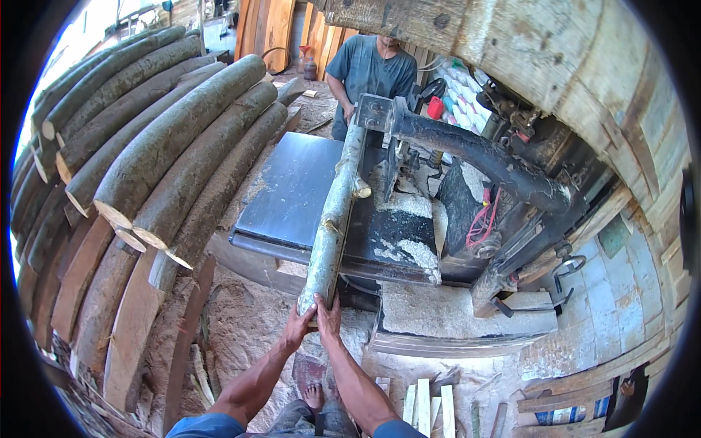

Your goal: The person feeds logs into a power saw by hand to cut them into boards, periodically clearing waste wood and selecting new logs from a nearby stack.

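Observation:
A pale, bark-covered log (328, 226) with a short branch stub lies lengthwise across a dark metal saw table (285, 190). Its near end sticks out past the table's front edge toward me. My left hand (298, 328) grips that end from the left side, and my right hand (328, 320) wraps it from the right, thumbs close together. The far end reaches the machine's black arm (475, 150), whose head partly hides it. Whether the blade touches the wood cannot be seen. Beyond the table stands a co-worker (372, 69), one hand near the far end.
Long logs (182, 139) are stacked high at my left, close to the table. Sawdust covers a low ledge (460, 321) at front right. Cut wood strips (431, 405) lie on the floor near my feet. A thick wooden beam (511, 44) crosses overhead.

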Available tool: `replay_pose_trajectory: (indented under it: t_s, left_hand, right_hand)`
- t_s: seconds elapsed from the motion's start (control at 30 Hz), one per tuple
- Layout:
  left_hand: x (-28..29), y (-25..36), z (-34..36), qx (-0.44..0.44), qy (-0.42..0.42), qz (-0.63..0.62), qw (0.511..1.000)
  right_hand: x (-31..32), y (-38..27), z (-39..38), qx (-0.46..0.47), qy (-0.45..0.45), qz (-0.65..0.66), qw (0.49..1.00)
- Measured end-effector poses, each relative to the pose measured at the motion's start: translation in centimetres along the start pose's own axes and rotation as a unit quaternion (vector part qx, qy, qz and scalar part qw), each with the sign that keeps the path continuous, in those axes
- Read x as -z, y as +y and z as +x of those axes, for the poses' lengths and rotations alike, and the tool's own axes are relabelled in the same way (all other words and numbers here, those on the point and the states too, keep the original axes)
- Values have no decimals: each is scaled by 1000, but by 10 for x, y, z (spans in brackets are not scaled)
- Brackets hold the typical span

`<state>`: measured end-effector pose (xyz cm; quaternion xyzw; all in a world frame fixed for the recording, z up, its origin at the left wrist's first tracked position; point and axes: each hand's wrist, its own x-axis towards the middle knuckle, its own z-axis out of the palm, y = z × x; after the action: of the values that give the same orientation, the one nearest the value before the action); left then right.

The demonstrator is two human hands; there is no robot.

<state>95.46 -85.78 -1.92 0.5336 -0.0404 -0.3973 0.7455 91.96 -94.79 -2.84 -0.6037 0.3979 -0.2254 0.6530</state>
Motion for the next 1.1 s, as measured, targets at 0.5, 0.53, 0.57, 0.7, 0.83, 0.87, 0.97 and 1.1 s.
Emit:
replay_pose_trajectory:
  t_s: [0.5,0.53,0.57,0.7,0.83,0.87,0.97,1.1]
  left_hand:
    - [31,-58,-169,-2,-4,-5,1000]
    - [37,-64,-182,8,-11,-6,1000]
    - [42,-72,-198,11,-16,2,1000]
    - [62,-101,-260,-15,-1,27,1000]
    - [69,-125,-316,-12,-27,13,999]
    - [71,-134,-330,-11,-31,14,999]
    - [82,-143,-373,-9,-16,-3,1000]
    - [97,-165,-426,-2,-32,-19,999]
  right_hand:
    - [32,34,-179,-17,-3,-33,999]
    - [34,39,-194,-3,8,-49,999]
    - [35,47,-211,-4,12,-40,999]
    - [42,77,-273,5,3,-47,999]
    - [54,108,-326,25,15,-47,998]
    - [60,111,-342,26,19,-46,998]
    - [67,98,-397,-44,-22,-31,998]
    - [76,138,-445,1,6,-126,992]
